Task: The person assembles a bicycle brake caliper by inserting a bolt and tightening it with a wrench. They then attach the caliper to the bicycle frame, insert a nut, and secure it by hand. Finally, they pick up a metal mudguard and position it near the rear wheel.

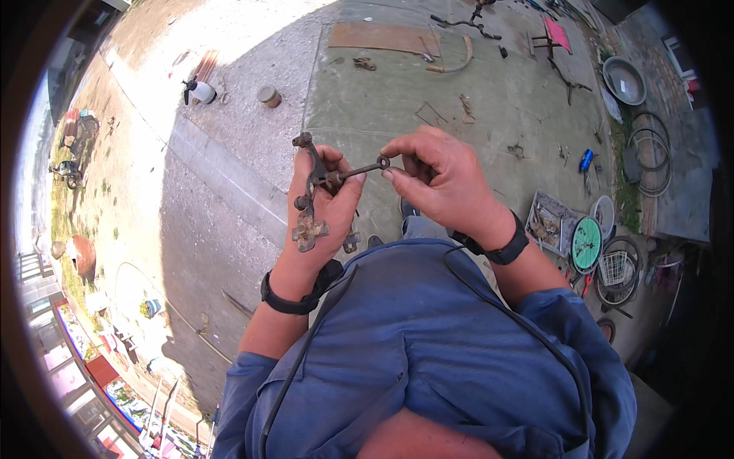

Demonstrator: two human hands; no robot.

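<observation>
My left hand [329, 187] is closed around a rusty, curved metal bracket [315, 174], which resembles a bicycle brake part. It has a knob at the top and a flat, cross-shaped plate [310, 232] near my wrist. From the middle of the bracket a thin bolt [359, 171] sticks out to the right, with a small ring [384, 162] at its end. My right hand [443, 172] has its thumb and forefinger at that ring, one above and one below, pinching it. Whether the ring is a separate nut or part of the bolt, I cannot tell.
A green ground sheet [359, 99] carries a brown board [382, 38] and scattered metal parts. At left stand a white spray bottle [202, 92] and a can [269, 96]. To the right are a tray of parts [552, 218], a green disc [586, 243] and a metal basin [625, 79].
</observation>
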